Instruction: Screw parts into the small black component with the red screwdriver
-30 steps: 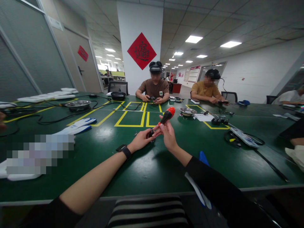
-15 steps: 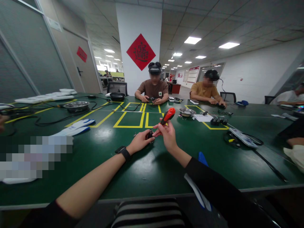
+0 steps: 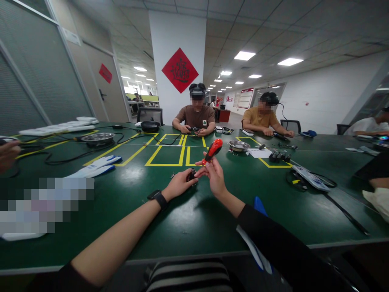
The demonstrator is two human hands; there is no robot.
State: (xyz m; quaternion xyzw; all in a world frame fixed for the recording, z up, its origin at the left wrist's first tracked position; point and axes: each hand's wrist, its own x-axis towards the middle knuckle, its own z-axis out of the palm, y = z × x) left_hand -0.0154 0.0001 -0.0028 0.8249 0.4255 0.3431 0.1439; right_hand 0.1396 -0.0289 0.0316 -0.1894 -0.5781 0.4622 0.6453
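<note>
My left hand (image 3: 180, 184), with a black watch (image 3: 157, 198) at the wrist, is closed around a small dark part (image 3: 191, 175) on the green table. The fingers cover most of this part, so its kind cannot be made out. My right hand (image 3: 214, 176) grips a red-and-black screwdriver (image 3: 213, 151), its handle tilted up and to the right. The screwdriver's shaft is hidden by the fingers. Fingertips of my right hand meet the dark part beside my left hand. Some tiny metal pieces (image 3: 172, 175) lie just left of it.
White-and-blue gloves (image 3: 99, 165) lie to the left, another blue-edged glove (image 3: 255, 247) under my right forearm. Metal bowls (image 3: 238, 145) (image 3: 97, 139), black blocks (image 3: 280, 156), a power strip (image 3: 311, 177) and cables are about the green table (image 3: 146, 231). Two people sit opposite.
The view has tilted up slightly. Both hands keep their hold on the part and screwdriver, with barely any shift. A person's hand at the far left has come further into view.
</note>
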